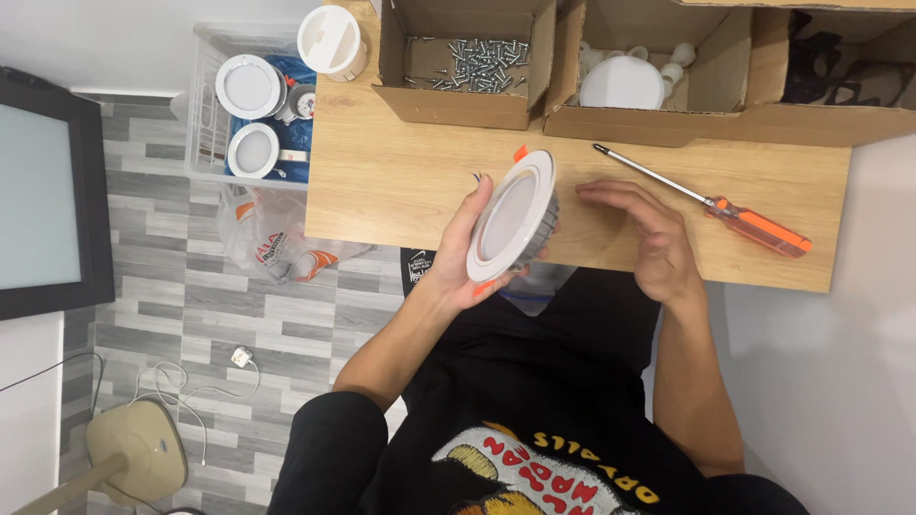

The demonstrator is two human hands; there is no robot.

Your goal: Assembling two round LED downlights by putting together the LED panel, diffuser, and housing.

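A light wooden desk [401, 186] stands over grey plank flooring [191, 315], with cardboard boxes along its far edge, one holding loose screws [474, 63], and an orange-handled screwdriver [711, 203] lying to the right. The left hand [463, 253] has its fingers closed around a round white downlight [512, 216], held tilted just above the desk's near edge. The right hand [649, 234] hovers beside it, fingers loosely open and empty.
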